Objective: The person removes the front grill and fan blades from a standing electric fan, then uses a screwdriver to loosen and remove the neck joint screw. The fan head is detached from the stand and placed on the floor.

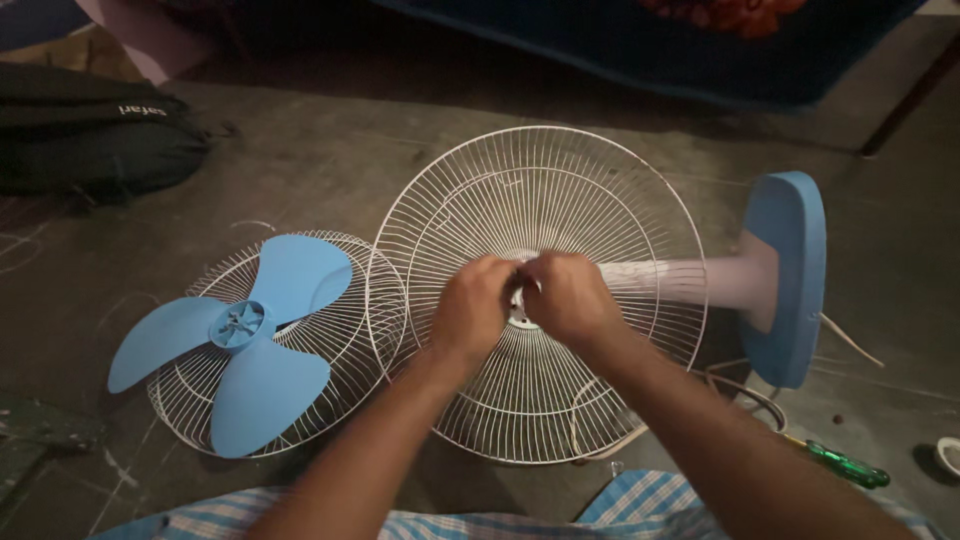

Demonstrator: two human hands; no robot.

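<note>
A table fan lies on its side on the concrete floor, its white rear wire guard (540, 190) facing up at me. My left hand (470, 308) and my right hand (568, 298) meet at the guard's centre hub, fingers closed on a small white part there that the hands mostly hide. The fan's white stem (670, 280) runs right to the blue base (790, 270). To the left, a blue three-bladed propeller (235, 335) rests on the second white wire guard (345, 330).
A green-handled screwdriver (848, 466) lies at the lower right beside the fan's white cord (850, 340). A black bag (90, 130) sits at the upper left. A dark blue cloth-covered edge (700, 50) runs along the top. My checked cloth (620, 505) shows below.
</note>
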